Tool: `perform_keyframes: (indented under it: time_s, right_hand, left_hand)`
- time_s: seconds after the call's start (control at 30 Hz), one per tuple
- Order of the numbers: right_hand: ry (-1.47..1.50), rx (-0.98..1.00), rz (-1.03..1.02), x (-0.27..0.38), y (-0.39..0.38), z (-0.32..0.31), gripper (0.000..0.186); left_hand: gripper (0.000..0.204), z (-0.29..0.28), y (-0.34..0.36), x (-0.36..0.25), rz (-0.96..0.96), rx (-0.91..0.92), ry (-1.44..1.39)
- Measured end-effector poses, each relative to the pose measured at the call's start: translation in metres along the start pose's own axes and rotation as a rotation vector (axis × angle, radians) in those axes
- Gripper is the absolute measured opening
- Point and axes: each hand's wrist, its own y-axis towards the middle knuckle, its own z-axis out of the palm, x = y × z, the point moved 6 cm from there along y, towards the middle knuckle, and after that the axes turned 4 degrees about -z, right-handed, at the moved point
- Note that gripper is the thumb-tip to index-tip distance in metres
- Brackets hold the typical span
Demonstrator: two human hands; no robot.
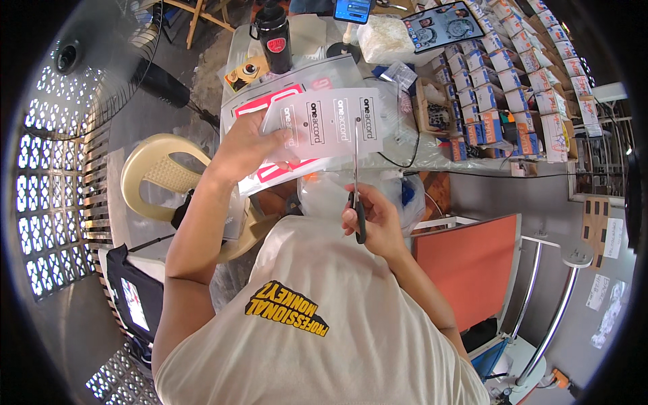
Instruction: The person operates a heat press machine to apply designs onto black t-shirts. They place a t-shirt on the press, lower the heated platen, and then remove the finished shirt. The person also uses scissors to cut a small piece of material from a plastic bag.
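Observation:
A translucent sheet point(345, 128) with rows of black printed designs is held up over the near edge of the table. My left hand point(248, 150) grips it by its left side, thumb on top and fingers curled beneath. In my right hand point(378, 221) is a pair of scissors point(360, 219) with black handles, my fingers around the loops. The metal blades point away from me and lie at the sheet's near edge, between two printed columns toward the right. A pink-and-white printed sheet point(268, 101) lies under the translucent one, partly covered by it and my left hand.
A black bottle point(273, 37), a phone point(352, 10) on a stand and a tablet point(443, 27) on a white block stand at the back. Many small boxes point(516, 77) fill the right. A fan point(74, 61) and beige chair point(145, 179) are left; an orange-red panel point(466, 266) is right.

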Motion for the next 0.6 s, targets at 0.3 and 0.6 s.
perform_keyframes:
  time_s: [0.3, 0.6]
  right_hand:
    - [0.066, -0.067, -0.008, -0.031, 0.005, -0.016, 0.056]
    - [0.046, -0.422, -0.042, -0.035, 0.008, -0.059, 0.048]
  left_hand:
    - [0.039, -0.008, 0.007, 0.037, -0.064, -0.057, -0.113]
    - [0.055, 0.039, -0.015, 0.11, -0.023, 0.203, 0.011]
